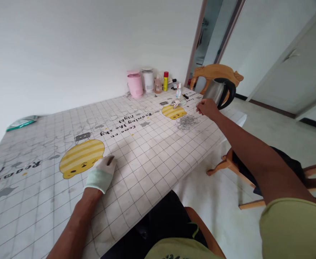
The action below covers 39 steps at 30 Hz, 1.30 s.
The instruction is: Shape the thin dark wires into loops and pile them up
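Note:
My left hand [101,173], in a white and pale green glove, rests on the tablecloth [147,158] beside a printed yellow bear. Its fingers are mostly hidden beyond the back of the hand, with a small dark patch near the tips. My bare right hand [206,108] reaches across the far right part of the table, fingers curled together in a pinch. Whatever they hold, if anything, is too small to make out. Just behind it stands a steel kettle [213,90] with a black handle. To its left lies a loose tangle of grey wire [187,123], apart from the fingers.
A whitish crumpled glove-like item [178,103] lies near the wire. Along the wall stand a pink canister [135,85], a white canister [147,81], a yellow spray can [165,82] and small bottles. A green packet [22,123] lies far left. Wooden chairs [219,70] stand around the table.

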Motion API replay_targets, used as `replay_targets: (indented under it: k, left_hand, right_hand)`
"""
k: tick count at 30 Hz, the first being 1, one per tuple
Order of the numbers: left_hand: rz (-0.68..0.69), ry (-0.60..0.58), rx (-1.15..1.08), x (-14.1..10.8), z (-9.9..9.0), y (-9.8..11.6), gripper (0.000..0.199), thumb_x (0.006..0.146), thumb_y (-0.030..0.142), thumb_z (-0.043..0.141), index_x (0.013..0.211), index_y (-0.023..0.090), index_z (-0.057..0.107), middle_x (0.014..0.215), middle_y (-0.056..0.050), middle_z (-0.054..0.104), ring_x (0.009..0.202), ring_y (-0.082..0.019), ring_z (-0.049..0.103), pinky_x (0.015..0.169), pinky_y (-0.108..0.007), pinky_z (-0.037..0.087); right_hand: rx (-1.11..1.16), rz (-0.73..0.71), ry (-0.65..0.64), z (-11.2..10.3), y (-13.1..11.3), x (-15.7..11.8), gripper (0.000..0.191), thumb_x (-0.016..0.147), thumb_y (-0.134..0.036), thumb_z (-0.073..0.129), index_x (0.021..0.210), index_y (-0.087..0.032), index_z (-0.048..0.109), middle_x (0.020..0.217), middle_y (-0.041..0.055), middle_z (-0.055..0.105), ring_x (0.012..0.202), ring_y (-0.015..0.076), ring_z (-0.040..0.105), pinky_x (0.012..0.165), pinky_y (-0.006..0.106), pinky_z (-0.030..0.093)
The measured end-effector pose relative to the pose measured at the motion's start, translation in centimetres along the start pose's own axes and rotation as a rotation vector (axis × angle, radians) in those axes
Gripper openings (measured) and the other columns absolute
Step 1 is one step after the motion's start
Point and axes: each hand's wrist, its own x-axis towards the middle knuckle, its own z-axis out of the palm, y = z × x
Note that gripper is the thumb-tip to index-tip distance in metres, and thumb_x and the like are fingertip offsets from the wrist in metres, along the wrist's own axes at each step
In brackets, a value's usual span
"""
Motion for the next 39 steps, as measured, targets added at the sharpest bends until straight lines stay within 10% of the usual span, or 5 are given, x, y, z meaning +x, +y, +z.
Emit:
replay_targets:
  k: [9,16,24,33,39]
  left_hand:
    - [-0.002,-0.001,-0.001,-0.1,-0.1,0.1,0.048,0.094,0.045,0.049,0.124,0.019,0.076,0.131,-0.013,0.073,0.126,-0.033,0.065,0.113,-0.044,0.048]
    - [0.018,-0.007,0.012,-0.1,-0.3,0.3,0.049,0.093,0.045,0.049,0.123,0.017,0.075,0.131,-0.014,0.073,0.127,-0.034,0.064,0.113,-0.045,0.047]
    - [0.033,-0.032,0.04,-0.4,-0.6,0.7,0.049,0.093,0.046,0.047,0.123,0.018,0.075,0.126,-0.013,0.074,0.124,-0.035,0.065,0.11,-0.045,0.049]
    - [0.072,-0.029,0.057,-0.3,0.1,0.1,0.047,0.093,0.043,0.047,0.121,0.019,0.075,0.125,-0.011,0.075,0.122,-0.035,0.065,0.11,-0.046,0.049]
    - [-0.035,0.042,-0.076,-0.2,-0.6,0.4,0.049,0.094,0.043,0.048,0.125,0.015,0.074,0.131,-0.016,0.072,0.128,-0.034,0.063,0.114,-0.044,0.046]
  right_hand:
    - [0.057,0.078,-0.019,1.6,1.5,-0.6,0.02,0.092,-0.016,0.061,0.073,-0.018,0.057,0.073,0.0075,0.07,0.057,0.0123,0.056,0.055,0.024,0.045]
    - [-0.614,-0.511,-0.396,0.8,0.4,0.0,0.014,0.084,-0.019,0.061,0.071,-0.02,0.066,0.083,0.0055,0.069,0.088,0.0212,0.061,0.079,0.03,0.042]
    - [-0.848,-0.598,-0.597,0.7,2.8,-1.7,0.021,0.077,-0.007,0.063,0.061,-0.019,0.061,0.089,0.011,0.067,0.095,0.0252,0.059,0.077,0.033,0.039]
    - [-1.089,-0.549,-0.286,-3.4,8.7,-5.5,0.03,0.086,-0.003,0.045,0.087,-0.009,0.074,0.109,0.0252,0.068,0.113,0.0348,0.052,0.083,0.04,0.045]
    - [-0.498,-0.447,0.09,-2.1,3.7,-5.7,0.032,0.101,-0.029,0.046,0.102,-0.017,0.076,0.119,0.018,0.072,0.117,0.0326,0.06,0.091,0.043,0.051]
